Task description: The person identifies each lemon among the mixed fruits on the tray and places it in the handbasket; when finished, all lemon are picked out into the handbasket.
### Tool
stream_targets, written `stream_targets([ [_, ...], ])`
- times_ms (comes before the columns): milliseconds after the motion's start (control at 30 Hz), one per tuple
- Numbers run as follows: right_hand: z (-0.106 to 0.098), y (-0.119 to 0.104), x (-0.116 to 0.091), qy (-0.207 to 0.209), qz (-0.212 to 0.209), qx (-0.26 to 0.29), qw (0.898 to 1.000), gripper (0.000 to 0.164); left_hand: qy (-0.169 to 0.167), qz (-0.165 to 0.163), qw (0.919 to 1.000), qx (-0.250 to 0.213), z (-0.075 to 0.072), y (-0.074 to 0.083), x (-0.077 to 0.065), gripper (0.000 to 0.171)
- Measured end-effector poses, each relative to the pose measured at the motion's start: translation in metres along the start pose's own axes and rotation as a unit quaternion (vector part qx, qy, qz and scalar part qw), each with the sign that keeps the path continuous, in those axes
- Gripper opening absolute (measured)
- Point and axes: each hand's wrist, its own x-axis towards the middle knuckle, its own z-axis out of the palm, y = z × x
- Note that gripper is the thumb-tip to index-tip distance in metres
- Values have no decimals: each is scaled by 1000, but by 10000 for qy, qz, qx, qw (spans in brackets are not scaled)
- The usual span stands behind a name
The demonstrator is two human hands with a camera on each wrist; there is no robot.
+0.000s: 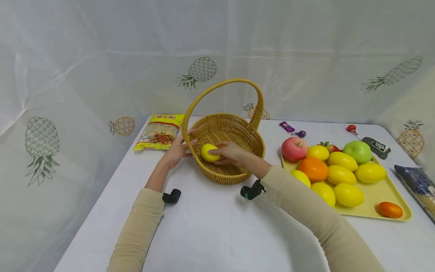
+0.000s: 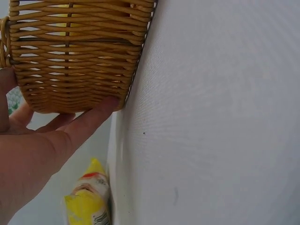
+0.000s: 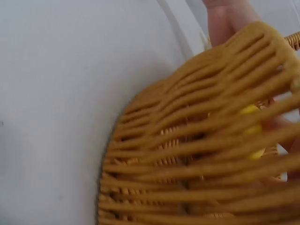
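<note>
A wicker basket (image 1: 222,177) with a tall arched handle stands on the table. My left hand (image 1: 176,151) holds its left side near the handle's foot. In the left wrist view, the thumb of my left hand (image 2: 42,150) lies along the basket's (image 2: 79,61) outer wall, low down. Inside the basket, toward its left, my right hand (image 1: 232,154) grips a yellow lemon (image 1: 208,153). In the right wrist view, the basket wall (image 3: 197,126) mostly hides that hand; the lemon (image 3: 253,133) shows through the weave.
On the right, a yellow tray (image 1: 370,209) bears lemons, apples, an orange, a strawberry and a small orange-red fruit (image 1: 390,210). A noodle packet (image 1: 159,132) lies left of the basket. Wrapped candy (image 1: 287,127), lollipops (image 1: 300,133), a black packet (image 1: 376,147) and a dark blue bag (image 1: 416,183) lie around the tray.
</note>
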Motion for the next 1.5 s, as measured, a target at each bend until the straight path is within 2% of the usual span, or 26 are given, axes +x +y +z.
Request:
stream_targets([
  [133,3,0,3,206,-193,203,9994,54,42,-35,10000,13,1,2,0,56],
  [233,3,1,5,559,-284,63,9980,51,71,-45,10000,9,1,2,0,56],
  [333,3,2,7,683,-237,-115,9973,49,100,-63,9999,-12,1,1,0,56],
  [567,-1,2,6,240,-207,189,9993,43,68,-85,9999,-75,2,0,0,56],
  [733,-14,-3,-1,-94,-291,311,9990,45,56,-38,9999,-78,3,0,1,54],
  [867,-32,-7,-13,-535,-325,414,9972,49,44,-19,10000,-85,4,0,2,53],
  [1033,-64,-13,-40,-999,-533,578,9919,51,30,-33,9999,-121,6,1,3,54],
  [1100,-79,-15,-53,-1082,-656,536,9905,52,16,-45,9999,-122,7,1,3,54],
  [1267,-122,-15,-91,-1162,-1046,27,9877,56,77,-99,9998,-144,5,1,2,53],
  [1433,-167,-1,-127,-1386,-1526,-62,9785,37,77,-64,9999,-109,2,1,0,54],
  [1500,-183,9,-140,-1541,-1692,-75,9734,35,68,-69,9999,-87,1,1,0,55],
])
